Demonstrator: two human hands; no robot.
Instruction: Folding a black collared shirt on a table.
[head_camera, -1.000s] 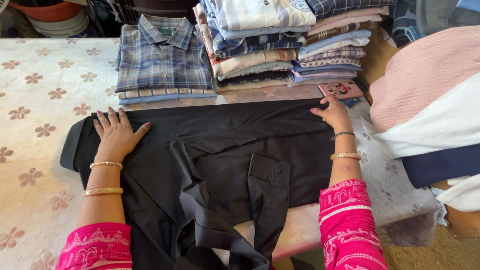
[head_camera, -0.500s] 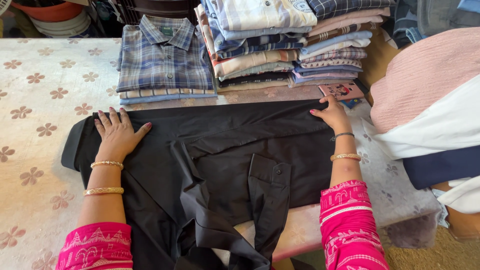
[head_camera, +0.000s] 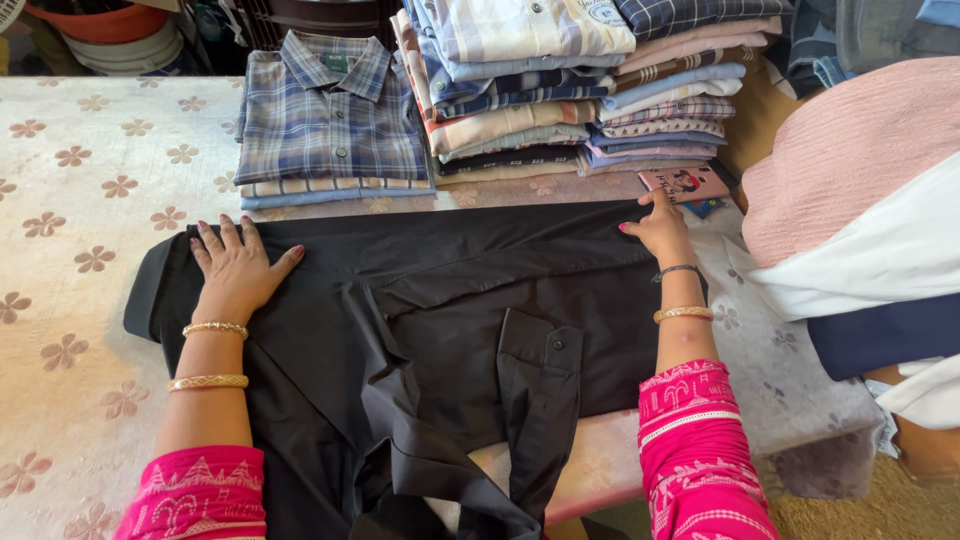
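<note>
Fingers spread flat: left hand pressing on black shirt near its left edge, right hand open on the far right corner, gripping nothing. Both forearms straight, wrists with gold bangles. Shirt lying across floral tablecloth, sleeves hanging over near edge. Folded plaid shirts stacked just behind; bare cloth at left.

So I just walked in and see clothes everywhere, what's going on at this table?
A person in pink sleeves has a black long-sleeved shirt spread flat on the floral-patterned table cover. The left hand presses flat on it near one end; the right hand holds its far edge by a small pink booklet. A folded blue plaid shirt and a tall stack of folded shirts sit behind.
</note>
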